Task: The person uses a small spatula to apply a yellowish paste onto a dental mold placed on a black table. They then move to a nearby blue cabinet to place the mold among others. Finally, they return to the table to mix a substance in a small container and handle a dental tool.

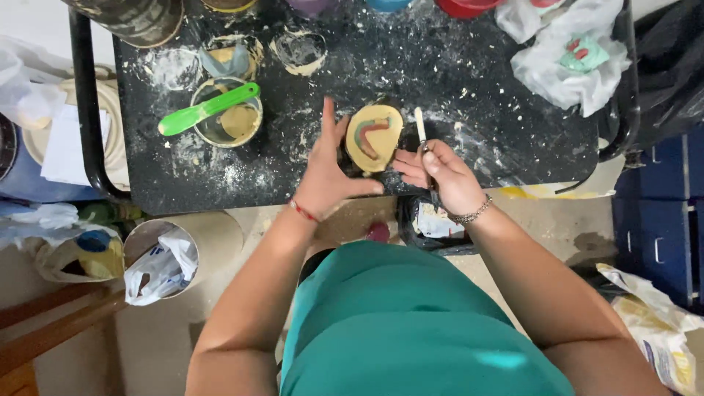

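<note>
Head camera looks straight down at your two hands over a black tabletop [499,125] dusted with pale powder and dried splashes. Your left hand [326,172] is spread, its fingers [328,117] open and cupped against the left edge of a round tan mould [374,137] with a curved coloured piece set in its top. The mould sits near the middle of the tabletop, close to its near edge, between your hands. Your right hand [440,172] is closed around a thin pale-handled tool [420,126] that stands just to the right of the mould, its handle pointing to the far side; its working end is hidden behind your fingers.

By the look of it, you are steadying the mould while working on its right edge with the tool. The next stroke calls for a firm left hand so the mould does not slide on the powdery surface, and a light, controlled touch on the right.

To the far left stands a small bowl [226,114] of tan paste with a green spatula [207,109] lying across it. A crumpled white bag [572,66] lies at the far right.
</note>
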